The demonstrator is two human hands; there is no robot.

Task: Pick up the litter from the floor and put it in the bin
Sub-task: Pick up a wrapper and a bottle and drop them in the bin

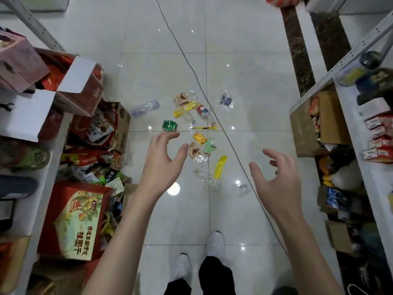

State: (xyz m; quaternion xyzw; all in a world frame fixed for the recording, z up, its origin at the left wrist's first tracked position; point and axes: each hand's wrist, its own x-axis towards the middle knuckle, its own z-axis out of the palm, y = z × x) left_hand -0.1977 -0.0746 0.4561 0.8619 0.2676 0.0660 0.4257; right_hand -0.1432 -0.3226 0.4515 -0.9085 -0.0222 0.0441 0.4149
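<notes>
Evidently both the left hand (162, 160) and right hand (276, 177) are hanging empty, fingers loosely spread, readying to gather the wrappers (196, 153) scattered on the floor (244, 209).

Litter (200, 139) lay scattered on the floor (255, 81), between boxes (74, 220) at left and a shelf (348, 124) at right. A cable (192, 69) crossed its right side.

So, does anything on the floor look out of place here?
Yes. Wrappers and plastic bottles lie scattered on the floor, and a black cable runs diagonally through them.
</notes>
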